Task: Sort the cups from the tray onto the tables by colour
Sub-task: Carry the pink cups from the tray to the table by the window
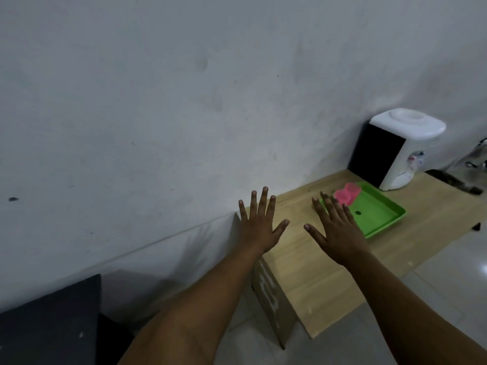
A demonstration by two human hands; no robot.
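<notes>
Green tray sits on the light wood surface, near the wall and just in front of a white and black water dispenser. Two pink cups stand side by side, touching, in the tray's far corner; rest of the tray is bare except a small dark spot in the middle. Left hand is flat, fingers spread, holding nothing, over the surface's left end next to the wall. Right hand is likewise spread and empty, fingertips overlapping the tray's near-left edge in view, close to the cups but not touching them. Can't tell if either palm rests on the surface or hovers. Dark second surface at lower left, well apart from the tray. Pale tiled floor on the right.
</notes>
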